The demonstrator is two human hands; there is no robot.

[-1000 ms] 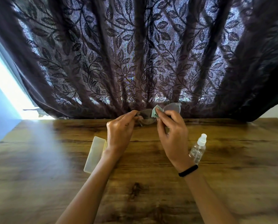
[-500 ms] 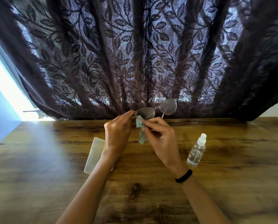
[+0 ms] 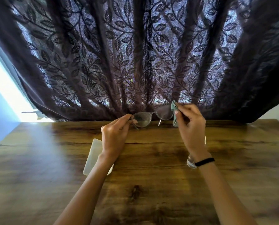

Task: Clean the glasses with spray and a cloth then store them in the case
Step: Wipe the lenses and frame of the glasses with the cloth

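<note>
I hold a pair of thin-framed glasses [image 3: 151, 116] up above the far part of the wooden table [image 3: 151, 184]. My left hand [image 3: 116, 137] pinches the frame at its left end. My right hand [image 3: 190, 127] pinches a small pale green cloth [image 3: 174, 111] against the outer edge of the right lens. A pale translucent case [image 3: 93, 155] lies on the table, partly under my left forearm. The clear spray bottle [image 3: 190, 161] stands behind my right wrist, mostly hidden.
A dark leaf-patterned curtain [image 3: 135, 54] hangs along the table's far edge. Bright window light comes in at the left. The wooden tabletop stretches to both sides and toward me.
My right hand has carried the cloth from the left lens across to the right end of the glasses. The spray bottle is now hidden behind my right wrist.
</note>
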